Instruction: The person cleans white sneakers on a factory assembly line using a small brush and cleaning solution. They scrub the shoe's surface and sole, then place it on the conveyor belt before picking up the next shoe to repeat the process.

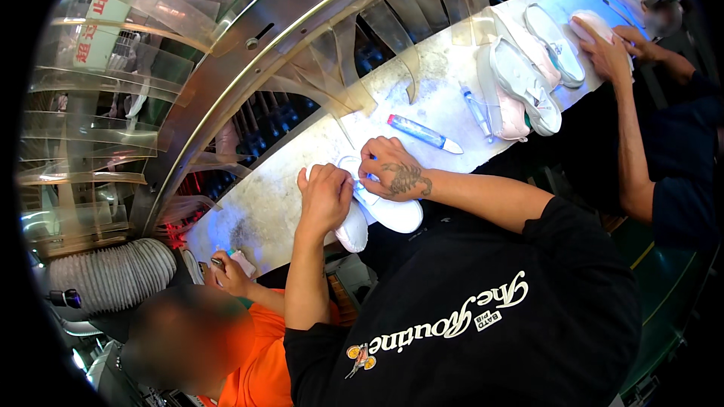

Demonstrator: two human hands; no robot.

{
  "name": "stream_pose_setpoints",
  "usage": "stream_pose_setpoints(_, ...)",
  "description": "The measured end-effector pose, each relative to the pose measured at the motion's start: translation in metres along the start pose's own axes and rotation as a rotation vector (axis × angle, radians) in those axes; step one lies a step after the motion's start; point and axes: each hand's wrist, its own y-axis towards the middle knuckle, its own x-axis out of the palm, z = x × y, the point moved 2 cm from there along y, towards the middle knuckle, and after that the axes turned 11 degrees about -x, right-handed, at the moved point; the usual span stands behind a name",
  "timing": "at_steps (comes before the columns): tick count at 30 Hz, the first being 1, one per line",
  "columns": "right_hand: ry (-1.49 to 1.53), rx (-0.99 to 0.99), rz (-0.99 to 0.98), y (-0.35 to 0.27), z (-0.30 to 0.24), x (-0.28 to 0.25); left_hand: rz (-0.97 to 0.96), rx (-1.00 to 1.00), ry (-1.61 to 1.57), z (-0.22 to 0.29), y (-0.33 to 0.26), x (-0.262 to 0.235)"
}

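Observation:
A pair of white shoes lies under my two hands on the pale work table, lit bluish. My left hand (326, 194) is closed at the collar of the left white shoe (352, 231), its fingers curled down. Beside it, my right hand (391, 169), tattooed on the back, is closed with bent fingers at the opening of the right white shoe (400, 213). The fingertips of both hands are partly hidden, so anything small between them cannot be made out. Just beyond my right hand lies a thick blue-and-white pen-shaped tube (424, 134) with a red end.
Further right lie a slim clear-blue pen (477, 115) and several white and pinkish shoes (520, 79). A co-worker's hands (611, 49) hold a pale shoe there. At left, another person's hand (230, 277) grips a small tool. Clear plastic strips (411, 60) hang along the table's (260, 215) far edge.

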Motion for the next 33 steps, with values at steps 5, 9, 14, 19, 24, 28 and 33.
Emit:
stream_pose_setpoints(5, 0.008, 0.006, 0.006, 0.000, 0.000, 0.001, -0.022, 0.003, -0.017, 0.000, 0.001, 0.000)
stream_pose_setpoints(9, 0.006, -0.022, 0.029, -0.002, -0.001, 0.003, -0.061, -0.015, -0.057, -0.001, 0.003, 0.000)
stream_pose_setpoints(14, -0.015, -0.047, 0.029, -0.003, -0.001, 0.002, -0.072, -0.010, -0.049, 0.004, 0.008, 0.000)
stream_pose_setpoints(19, 0.011, -0.020, 0.022, -0.004, -0.001, 0.003, -0.092, -0.038, -0.025, -0.001, 0.007, 0.002)
stream_pose_setpoints(24, 0.171, 0.078, 0.059, -0.005, 0.005, -0.001, 0.055, -0.021, -0.030, 0.004, -0.004, -0.007)
stream_pose_setpoints(28, 0.142, -0.057, 0.054, -0.010, 0.007, -0.006, 0.076, 0.057, 0.067, 0.010, -0.012, -0.017)
stream_pose_setpoints(33, 0.079, -0.042, 0.011, -0.008, 0.002, -0.005, 0.061, 0.099, 0.076, 0.008, -0.007, -0.007)
